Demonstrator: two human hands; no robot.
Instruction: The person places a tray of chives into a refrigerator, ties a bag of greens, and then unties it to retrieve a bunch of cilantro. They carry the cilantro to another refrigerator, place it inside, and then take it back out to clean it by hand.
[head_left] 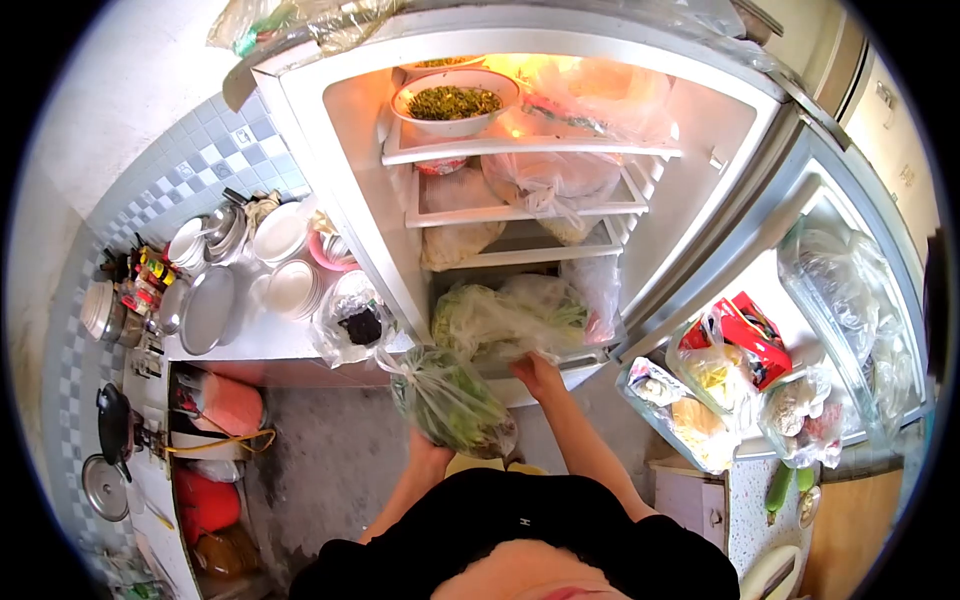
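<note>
My left hand (431, 452) is under and around the lower side of a knotted clear plastic bag of leafy green vegetables (455, 400), holding it in front of the open fridge. The bag partly hides the fingers. My right hand (538, 376) is at the front of the fridge's bottom drawer (580, 365), its fingers closed at the edge of another clear plastic bag of pale green leafy vegetables (510, 315). That second bag lies in the drawer, beside a clear bag (597, 295) at the right.
Bowls of chopped greens (455, 103) and bagged food (555, 180) fill the shelves. The open fridge door (740, 270) carries bags and a red packet (745, 340) on my right. Plates (292, 288) and a bag with dark contents (360, 325) crowd the left counter.
</note>
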